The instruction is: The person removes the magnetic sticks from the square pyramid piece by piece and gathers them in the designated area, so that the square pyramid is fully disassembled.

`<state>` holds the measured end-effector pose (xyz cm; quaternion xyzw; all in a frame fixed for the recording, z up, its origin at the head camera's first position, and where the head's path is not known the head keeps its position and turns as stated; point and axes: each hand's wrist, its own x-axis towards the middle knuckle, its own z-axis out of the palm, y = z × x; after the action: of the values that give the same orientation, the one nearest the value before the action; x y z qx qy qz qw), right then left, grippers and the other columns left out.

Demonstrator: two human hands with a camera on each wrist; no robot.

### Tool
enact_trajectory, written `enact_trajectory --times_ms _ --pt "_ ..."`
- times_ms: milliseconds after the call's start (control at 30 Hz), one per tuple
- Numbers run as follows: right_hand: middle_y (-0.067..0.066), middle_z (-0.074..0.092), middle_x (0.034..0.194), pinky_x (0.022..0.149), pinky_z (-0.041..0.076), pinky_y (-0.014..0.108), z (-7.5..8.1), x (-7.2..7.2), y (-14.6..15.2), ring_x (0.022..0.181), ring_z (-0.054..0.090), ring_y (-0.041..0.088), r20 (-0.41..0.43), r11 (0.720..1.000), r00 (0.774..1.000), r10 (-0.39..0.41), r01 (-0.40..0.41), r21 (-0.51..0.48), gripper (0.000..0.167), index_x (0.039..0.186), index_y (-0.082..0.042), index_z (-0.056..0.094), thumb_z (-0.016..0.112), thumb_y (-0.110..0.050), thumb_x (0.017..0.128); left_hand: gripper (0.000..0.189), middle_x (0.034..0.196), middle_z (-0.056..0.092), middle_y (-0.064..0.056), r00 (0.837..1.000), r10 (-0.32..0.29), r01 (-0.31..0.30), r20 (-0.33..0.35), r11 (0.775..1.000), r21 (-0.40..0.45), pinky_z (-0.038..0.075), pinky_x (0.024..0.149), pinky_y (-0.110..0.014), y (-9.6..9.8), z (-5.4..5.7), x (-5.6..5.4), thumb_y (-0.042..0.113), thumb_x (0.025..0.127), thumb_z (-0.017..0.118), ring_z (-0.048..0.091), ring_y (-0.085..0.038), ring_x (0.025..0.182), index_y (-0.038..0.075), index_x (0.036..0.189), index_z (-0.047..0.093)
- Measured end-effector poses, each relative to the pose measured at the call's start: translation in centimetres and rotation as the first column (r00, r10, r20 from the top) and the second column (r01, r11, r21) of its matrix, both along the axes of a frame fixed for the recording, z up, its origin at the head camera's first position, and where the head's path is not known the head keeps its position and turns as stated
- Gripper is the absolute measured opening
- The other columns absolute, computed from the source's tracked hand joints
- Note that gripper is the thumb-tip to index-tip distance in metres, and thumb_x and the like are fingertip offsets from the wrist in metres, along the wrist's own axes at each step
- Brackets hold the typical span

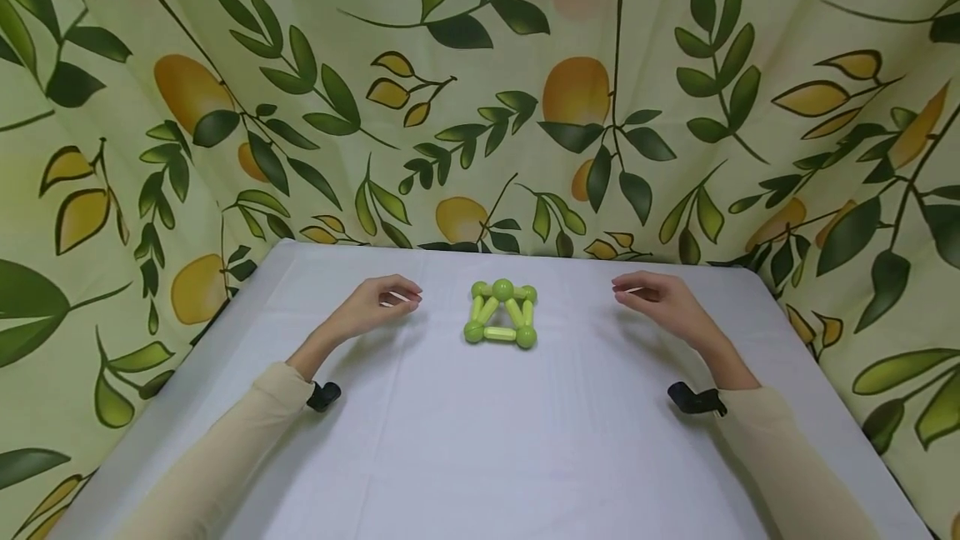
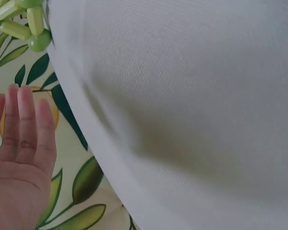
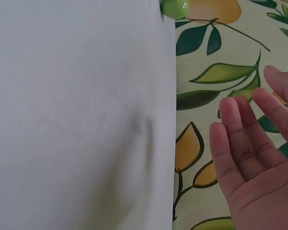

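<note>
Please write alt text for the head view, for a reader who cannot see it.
A green ball-and-rod structure rests on a white table between a person's left hand and right hand, neither touching it. A leaf-and-fruit-patterned backdrop hangs behind.

The stick toy (image 1: 502, 290) sits on the table (image 1: 480, 432), between the left hand (image 1: 380, 304) and right hand (image 1: 662, 302). Behind is a curtain (image 1: 495, 140).
</note>
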<state>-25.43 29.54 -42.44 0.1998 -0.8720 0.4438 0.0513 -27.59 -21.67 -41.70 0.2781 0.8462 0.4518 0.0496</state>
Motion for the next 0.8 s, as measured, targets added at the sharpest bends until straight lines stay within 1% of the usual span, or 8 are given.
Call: enact_trajectory --times_ms 33,100,233,267,333,533,667,800 --pt "0.011 0.071 0.116 0.085 0.052 0.017 0.0 -0.1 -0.2 0.102 0.067 0.016 0.002 1.000 1.000 0.005 -0.005 -0.005 0.029 0.121 -0.002 0.071 0.073 -0.017 0.097 0.029 0.115 0.069 -0.015 1.000 0.001 -0.001 0.007 1.000 0.000 0.052 0.094 -0.046 0.3 0.4 0.3 0.009 0.098 0.069 0.064 -0.031 0.108 -0.007 0.122 0.065" --pt "0.015 0.070 0.116 0.085 0.052 0.017 0.6 0.1 -1.1 0.104 0.067 0.022 0.011 1.000 1.000 0.011 -0.011 -0.009 0.028 0.121 0.001 0.070 0.073 -0.013 0.097 0.030 0.115 0.069 -0.015 1.000 -0.003 0.003 0.013 1.000 0.007 0.052 0.094 -0.046 0.7 0.4 0.1 0.008 0.097 0.070 0.064 -0.032 0.108 -0.007 0.122 0.065" --pt "0.017 0.070 0.118 0.085 0.051 0.016 0.8 -0.3 -2.4 0.106 0.066 0.030 0.033 0.999 0.999 0.021 -0.020 -0.036 0.028 0.122 0.002 0.069 0.072 -0.009 0.097 0.032 0.116 0.068 -0.014 0.999 -0.022 0.022 0.028 1.000 0.003 0.053 0.094 -0.044 1.9 0.4 -0.1 0.008 0.095 0.073 0.064 -0.030 0.107 -0.007 0.122 0.064" --pt "0.018 0.069 0.118 0.085 0.051 0.016 0.8 -0.4 -2.8 0.106 0.066 0.031 0.041 0.999 0.999 0.023 -0.021 -0.040 0.028 0.122 0.002 0.069 0.072 -0.009 0.097 0.034 0.116 0.068 -0.011 0.999 -0.030 0.030 0.027 1.000 0.003 0.053 0.094 -0.042 2.0 -0.1 -0.5 0.010 0.095 0.074 0.065 -0.028 0.106 -0.007 0.123 0.065" --pt "0.014 0.070 0.119 0.086 0.052 0.018 0.3 -1.0 -3.2 0.107 0.066 0.028 0.060 0.998 0.998 0.031 -0.028 -0.056 0.030 0.123 -0.001 0.070 0.073 -0.014 0.097 0.034 0.116 0.068 -0.012 0.999 -0.047 0.047 0.026 0.999 -0.001 0.054 0.093 -0.041 2.6 -0.1 -0.5 0.010 0.094 0.075 0.065 -0.027 0.106 -0.007 0.122 0.065" --pt "0.011 0.070 0.117 0.087 0.055 0.026 0.7 -1.7 -5.8 0.104 0.068 0.026 0.086 0.993 0.993 0.077 -0.068 -0.095 0.030 0.121 -0.004 0.071 0.076 -0.017 0.095 0.033 0.116 0.067 -0.013 0.995 -0.094 0.094 0.025 0.996 0.009 0.056 0.089 -0.041 4.0 -0.2 -0.9 0.007 0.092 0.077 0.067 -0.030 0.102 -0.008 0.119 0.065" --pt "0.013 0.069 0.117 0.087 0.055 0.028 0.7 -2.1 -7.4 0.103 0.068 0.026 0.093 0.988 0.990 0.103 -0.092 -0.121 0.030 0.120 -0.004 0.072 0.078 -0.016 0.093 0.033 0.114 0.068 -0.013 0.993 -0.115 0.114 0.041 0.993 0.018 0.056 0.088 -0.038 5.1 -0.5 -1.3 0.006 0.091 0.078 0.068 -0.027 0.097 -0.007 0.118 0.066" --pt "0.016 0.069 0.118 0.087 0.056 0.029 0.5 -2.6 -9.0 0.103 0.068 0.028 0.090 0.981 0.986 0.137 -0.123 -0.152 0.033 0.121 -0.003 0.071 0.079 -0.015 0.091 0.032 0.111 0.069 -0.018 0.986 -0.156 0.154 0.061 0.987 0.040 0.056 0.089 -0.038 6.3 -0.7 -1.3 0.003 0.089 0.079 0.069 -0.027 0.096 -0.007 0.117 0.066"
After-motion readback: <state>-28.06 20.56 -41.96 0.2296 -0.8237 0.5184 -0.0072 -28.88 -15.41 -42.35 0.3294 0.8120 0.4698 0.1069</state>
